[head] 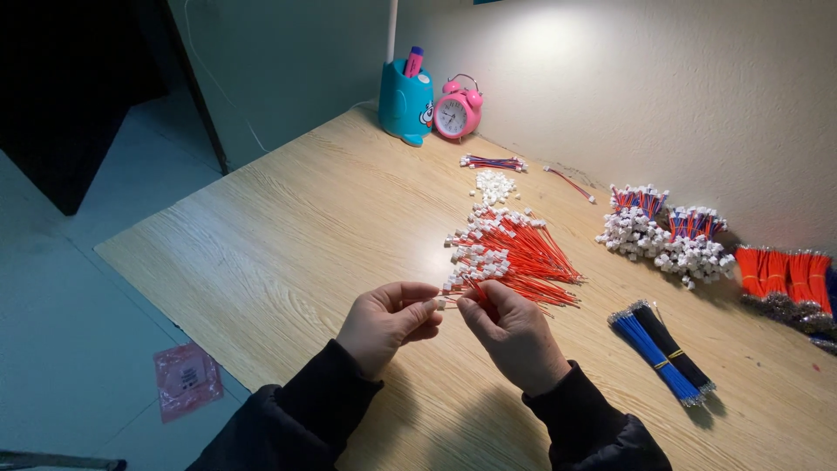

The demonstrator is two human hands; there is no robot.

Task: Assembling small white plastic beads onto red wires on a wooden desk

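Observation:
My left hand (388, 323) pinches a small white connector (438, 303) between thumb and fingers. Facing it, my right hand (513, 333) grips a thin red wire whose end meets the connector. Both hands hover low over the wooden table (288, 235), just in front of a fanned pile of red wires with white connectors (514, 253). A small heap of loose white connectors (494, 186) lies farther back.
A bundle of blue and black wires (664, 351) lies to the right. Heaps of finished connector leads (667, 237) and orange wire bundles (785, 275) line the wall. A teal pen holder (405, 103) and pink alarm clock (457, 113) stand at the back. A pink packet (186, 378) lies on the floor.

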